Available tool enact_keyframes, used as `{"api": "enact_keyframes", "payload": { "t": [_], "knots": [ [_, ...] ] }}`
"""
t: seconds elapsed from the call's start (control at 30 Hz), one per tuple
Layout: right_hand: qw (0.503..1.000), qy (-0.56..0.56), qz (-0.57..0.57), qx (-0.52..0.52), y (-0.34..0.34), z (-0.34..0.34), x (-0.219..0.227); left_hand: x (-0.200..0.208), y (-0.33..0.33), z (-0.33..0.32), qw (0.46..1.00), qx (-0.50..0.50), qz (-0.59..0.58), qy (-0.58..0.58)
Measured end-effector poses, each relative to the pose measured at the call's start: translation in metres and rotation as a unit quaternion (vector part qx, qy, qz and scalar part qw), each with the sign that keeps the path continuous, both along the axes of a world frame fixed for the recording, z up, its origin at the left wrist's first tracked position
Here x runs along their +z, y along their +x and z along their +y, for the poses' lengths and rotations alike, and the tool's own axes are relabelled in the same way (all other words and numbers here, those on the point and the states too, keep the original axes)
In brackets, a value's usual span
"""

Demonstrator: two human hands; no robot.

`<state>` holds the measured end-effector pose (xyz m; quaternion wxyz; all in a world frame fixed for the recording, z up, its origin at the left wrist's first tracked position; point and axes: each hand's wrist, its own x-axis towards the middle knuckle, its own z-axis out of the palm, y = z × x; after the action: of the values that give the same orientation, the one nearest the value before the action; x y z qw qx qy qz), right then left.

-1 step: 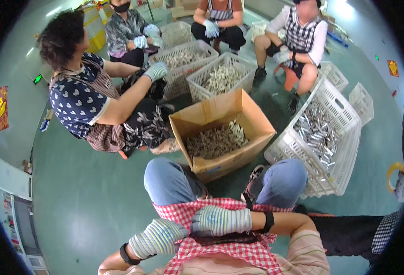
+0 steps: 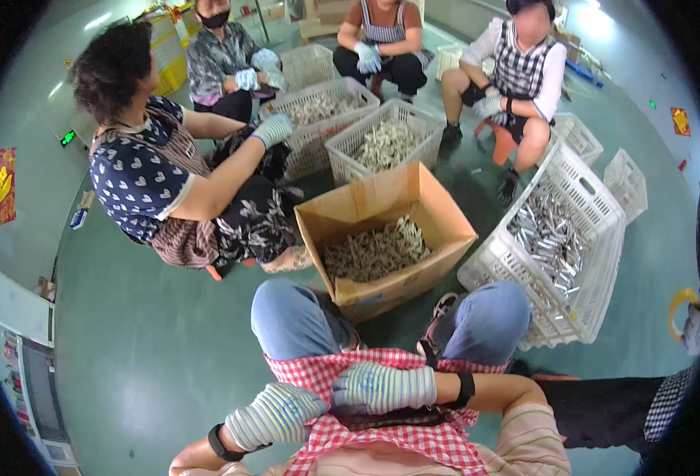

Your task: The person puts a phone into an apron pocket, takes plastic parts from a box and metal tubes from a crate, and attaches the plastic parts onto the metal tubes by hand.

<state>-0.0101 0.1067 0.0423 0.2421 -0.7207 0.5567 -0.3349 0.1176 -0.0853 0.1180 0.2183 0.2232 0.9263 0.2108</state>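
Both my hands wear striped knit gloves and rest together on my lap, over a red and white checked apron [image 2: 350, 444]. My left hand [image 2: 277, 414] has its fingers curled toward my right hand [image 2: 386, 389], which lies just beside it. Fingers on both are bent under and the palms are hidden, so whatever they hold, if anything, does not show. Dark fabric [image 2: 390, 418] lies below my right hand. Past my knees stands an open cardboard box [image 2: 445, 210] holding a heap of small brownish and pale parts [image 2: 378, 252].
To the right, a tilted white plastic crate [image 2: 489, 279] holds shiny metal pieces [image 2: 552, 238]. Behind the box are a white crate of pale parts [image 2: 386, 144] and another filled crate [image 2: 306, 147]. Several gloved people sit around, the nearest person [image 2: 140, 174] at the left.
The whole scene has shifted slightly downward in the picture. My hands stay in the same place on my lap, and the boxes and crates stand as before.
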Motion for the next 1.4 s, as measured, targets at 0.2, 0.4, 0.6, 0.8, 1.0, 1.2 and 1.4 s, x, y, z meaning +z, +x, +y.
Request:
{"api": "enact_keyframes", "payload": {
  "t": [0.2,0.4,0.6,0.8,1.0,1.2,1.4],
  "knots": [
    [0.996,-0.064,0.062,0.017,-0.002,0.014,0.018,-0.006,0.002,-0.001,0.996,-0.049,0.045,0.052],
    [0.985,-0.021,0.17,0.026,-0.027,0.063,0.043,0.01,0.012,-0.027,0.994,-0.042,0.074,0.061],
    [0.982,0.15,0.117,0.0,-0.034,0.133,0.062,0.01,0.03,-0.034,0.998,0.018,0.037,0.051],
    [0.972,0.172,-0.064,-0.143,-0.052,0.182,0.045,0.021,-0.012,-0.056,0.907,0.122,-0.266,0.302],
    [0.948,0.078,0.161,-0.263,-0.106,0.149,0.06,0.011,-0.117,-0.044,0.984,0.009,-0.005,0.178],
    [0.951,0.032,0.102,-0.291,-0.181,0.084,0.056,-0.03,-0.224,0.005,0.976,-0.075,-0.041,0.202],
    [0.92,0.068,0.135,-0.361,-0.262,0.062,-0.011,-0.066,-0.293,0.029,0.993,-0.068,0.001,0.097]
  ]
}}
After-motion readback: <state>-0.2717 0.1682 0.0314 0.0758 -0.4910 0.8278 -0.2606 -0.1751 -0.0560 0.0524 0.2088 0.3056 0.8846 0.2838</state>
